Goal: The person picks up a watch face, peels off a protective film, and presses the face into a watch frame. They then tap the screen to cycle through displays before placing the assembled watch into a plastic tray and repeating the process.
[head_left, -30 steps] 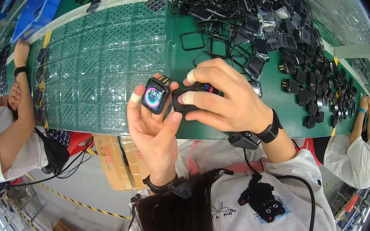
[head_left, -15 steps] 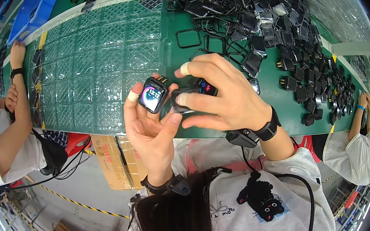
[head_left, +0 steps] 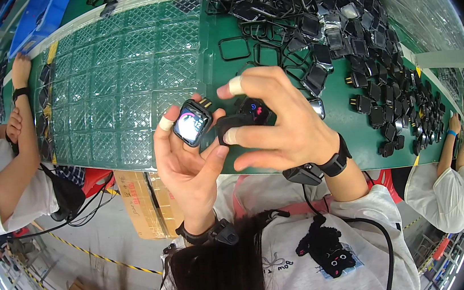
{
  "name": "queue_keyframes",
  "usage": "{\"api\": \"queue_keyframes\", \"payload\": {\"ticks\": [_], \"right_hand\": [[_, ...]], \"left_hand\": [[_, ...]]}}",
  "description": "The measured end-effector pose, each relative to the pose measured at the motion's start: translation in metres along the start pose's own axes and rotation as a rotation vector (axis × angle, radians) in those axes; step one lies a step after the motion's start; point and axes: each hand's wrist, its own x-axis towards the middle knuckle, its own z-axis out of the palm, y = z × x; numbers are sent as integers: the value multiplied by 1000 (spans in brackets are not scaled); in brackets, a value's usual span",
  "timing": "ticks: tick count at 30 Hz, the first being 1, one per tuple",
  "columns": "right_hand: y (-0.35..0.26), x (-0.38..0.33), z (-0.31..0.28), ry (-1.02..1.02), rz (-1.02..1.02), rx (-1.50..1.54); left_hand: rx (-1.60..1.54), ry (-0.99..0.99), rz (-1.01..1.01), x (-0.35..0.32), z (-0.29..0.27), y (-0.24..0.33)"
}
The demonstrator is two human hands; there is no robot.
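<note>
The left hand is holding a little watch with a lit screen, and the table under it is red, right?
Not quite. The left hand does hold a small watch with a lit screen, but the table is green, not red. The head view shows it.

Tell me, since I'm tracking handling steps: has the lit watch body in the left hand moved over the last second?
Barely. The lit watch body in the left hand sits at the clear tray's near right corner, as before; the small shift matches the camera's.
</note>
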Motion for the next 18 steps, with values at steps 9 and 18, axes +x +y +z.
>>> {"api": "queue_keyframes", "payload": {"ticks": [9,18], "right_hand": [[5,-3,6,115,39,4],[5,-3,5,82,70,33]], "left_hand": [[-32,-41,-28,0,0,2],[-58,-25,-47,2,-2,-1]]}}
